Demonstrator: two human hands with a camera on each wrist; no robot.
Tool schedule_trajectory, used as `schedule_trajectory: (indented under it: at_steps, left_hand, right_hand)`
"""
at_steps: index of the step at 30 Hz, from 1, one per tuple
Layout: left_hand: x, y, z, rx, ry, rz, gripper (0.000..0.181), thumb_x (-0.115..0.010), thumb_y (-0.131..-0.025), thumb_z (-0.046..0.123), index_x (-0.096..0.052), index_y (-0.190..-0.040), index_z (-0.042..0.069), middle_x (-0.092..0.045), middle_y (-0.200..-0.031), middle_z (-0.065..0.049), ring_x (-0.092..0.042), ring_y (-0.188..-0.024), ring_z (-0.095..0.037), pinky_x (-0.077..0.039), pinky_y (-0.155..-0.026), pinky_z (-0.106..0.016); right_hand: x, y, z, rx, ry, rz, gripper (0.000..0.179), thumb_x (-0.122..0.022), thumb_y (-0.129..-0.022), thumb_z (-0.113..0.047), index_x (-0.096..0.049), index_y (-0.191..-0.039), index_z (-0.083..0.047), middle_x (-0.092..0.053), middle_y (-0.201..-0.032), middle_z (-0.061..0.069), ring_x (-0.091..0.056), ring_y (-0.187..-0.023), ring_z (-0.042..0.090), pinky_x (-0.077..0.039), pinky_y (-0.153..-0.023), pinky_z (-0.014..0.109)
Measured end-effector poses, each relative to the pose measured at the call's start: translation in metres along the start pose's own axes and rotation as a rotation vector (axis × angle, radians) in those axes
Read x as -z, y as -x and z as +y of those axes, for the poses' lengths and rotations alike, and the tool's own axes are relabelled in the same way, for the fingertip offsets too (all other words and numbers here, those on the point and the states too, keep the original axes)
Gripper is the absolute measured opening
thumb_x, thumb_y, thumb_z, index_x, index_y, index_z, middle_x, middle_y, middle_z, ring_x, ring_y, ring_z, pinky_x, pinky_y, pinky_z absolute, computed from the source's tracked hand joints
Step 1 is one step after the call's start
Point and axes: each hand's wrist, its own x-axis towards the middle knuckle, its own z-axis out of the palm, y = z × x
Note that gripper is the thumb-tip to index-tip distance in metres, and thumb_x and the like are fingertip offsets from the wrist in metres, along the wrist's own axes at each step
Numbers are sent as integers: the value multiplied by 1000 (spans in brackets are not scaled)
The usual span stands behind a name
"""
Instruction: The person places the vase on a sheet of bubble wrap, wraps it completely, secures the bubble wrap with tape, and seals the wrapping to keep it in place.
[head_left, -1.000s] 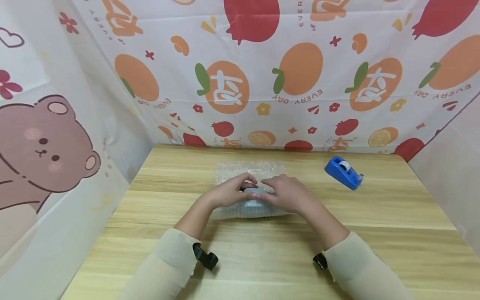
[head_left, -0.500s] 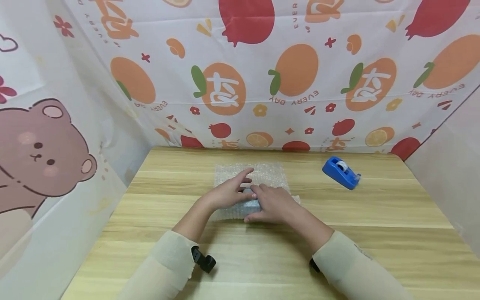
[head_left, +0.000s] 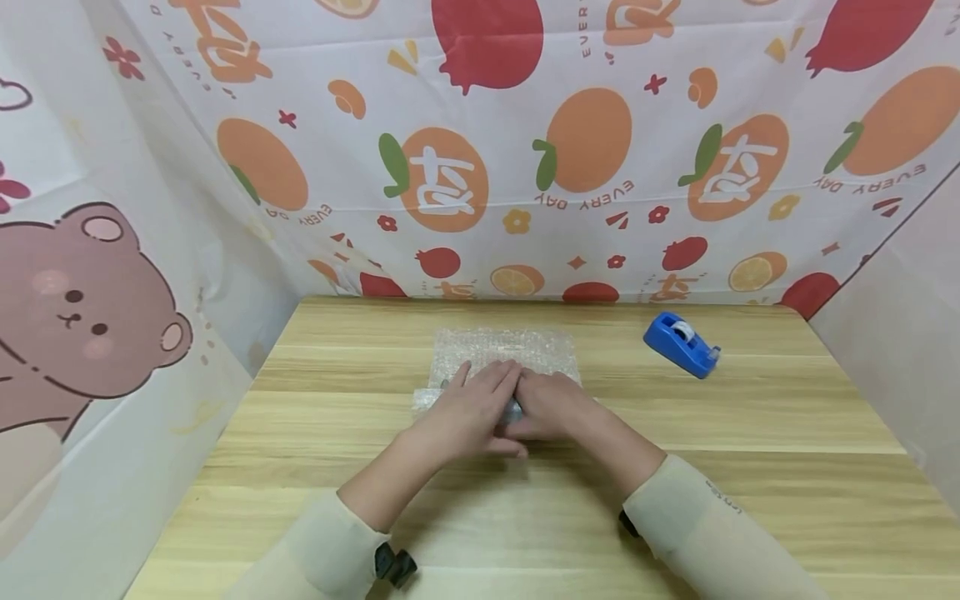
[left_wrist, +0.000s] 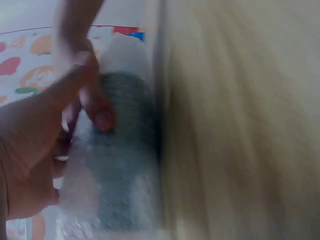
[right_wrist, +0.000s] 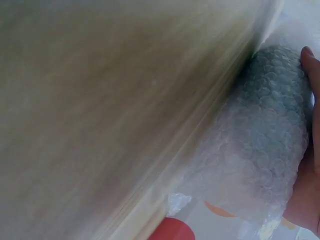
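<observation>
A bluish-grey thing [left_wrist: 125, 170] lies rolled in clear bubble wrap [head_left: 495, 343]; its kind is hidden by the wrap. More of the sheet spreads flat behind the roll on the table. My left hand [head_left: 468, 417] rests over the roll's left part, fingers fairly straight and thumb stretched out toward me. From the right, my right hand [head_left: 553, 402] grips the roll, with its thumb on the near side and its fingers over the top. The two hands meet at the fingertips. In the right wrist view the wrapped roll [right_wrist: 272, 115] looks long and rounded.
A blue tape dispenser [head_left: 681, 344] with a roll of tape stands on the wooden table [head_left: 750, 467], to the right of the wrap. Behind the table hangs a fruit-print cloth [head_left: 330, 167]. A bear-print cloth [head_left: 112, 308] hangs at the left.
The right hand has shifted onto the roll's right part and grips it. The left hand has swung over the top, fingers now laid forward. Bubble wrap now covers more of the bluish-grey thing.
</observation>
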Motion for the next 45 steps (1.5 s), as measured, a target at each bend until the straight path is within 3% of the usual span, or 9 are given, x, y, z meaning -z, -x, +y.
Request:
schedule_trajectory:
  at_steps: [2,5,11,16,20,25,33,39,45]
  left_hand:
    - [-6,4,-1,41,-37,-60,124,-72,-68,73,-22,-154,0,-28,-160,-17,-28,-147,-31,-23,-113,-64]
    - [-13,6,-4,90,-73,-103,134,-76,-63,74,-15,-155,-2,-24,-161,-19,-22,-149,-34,-18,-114,-65]
    - [-20,0,-6,125,-171,-90,129,-74,-57,79,-32,-149,-1,-44,-149,-18,-34,-144,-35,-22,-109,-71]
    - [-23,-4,-7,124,-211,-75,121,-75,-54,81,-41,-139,1,-58,-133,-15,-47,-132,-34,-29,-105,-71]
    - [-25,-7,-11,120,-157,-63,109,-78,-55,76,-46,-132,4,-63,-122,-11,-57,-119,-30,-34,-101,-69]
    - [-29,-7,-16,137,-61,-32,95,-79,-59,73,-51,-122,9,-66,-111,-7,-62,-103,-26,-43,-87,-56]
    - [-29,-6,-18,158,35,0,87,-78,-60,74,-51,-117,12,-66,-106,-1,-62,-96,-19,-41,-76,-47]
    - [-26,-7,-19,175,148,-53,78,-79,-61,71,-51,-109,17,-62,-98,6,-60,-89,-14,-40,-75,-45]
    - [-19,-13,-24,208,321,-174,74,-80,-63,69,-52,-110,20,-63,-98,11,-61,-95,-12,-40,-90,-57]
  right_hand:
    - [0,-1,0,-14,-2,-20,105,-56,-76,-81,-30,-154,-16,-51,-145,8,-60,-119,30,-45,-99,57]
    - [0,-2,0,-17,-7,-35,107,-54,-74,-84,-29,-154,-18,-54,-143,9,-60,-119,29,-45,-99,57]
    - [-2,-3,1,-22,-26,-43,97,-53,-75,-83,-38,-147,-20,-60,-131,5,-62,-108,23,-47,-95,54]
    - [-2,-5,4,-30,-58,-65,89,-54,-76,-81,-45,-139,-19,-63,-117,-2,-60,-94,14,-50,-84,45]
    - [0,-7,6,-39,-119,-93,82,-52,-79,-80,-48,-133,-18,-62,-111,-4,-58,-90,12,-50,-77,39]
    - [1,-10,7,-35,-159,-107,86,-47,-79,-84,-49,-134,-18,-63,-118,-1,-60,-99,14,-51,-81,40]
    - [6,-16,8,-44,-156,-124,81,-46,-78,-86,-53,-124,-21,-64,-105,-6,-60,-88,11,-50,-72,35]
    - [10,-17,9,-54,-233,-178,76,-46,-78,-85,-53,-120,-22,-63,-98,-7,-61,-85,11,-50,-71,34]
    - [13,-19,14,-75,-304,-243,79,-41,-81,-85,-50,-130,-24,-65,-111,-2,-62,-101,16,-50,-85,40]
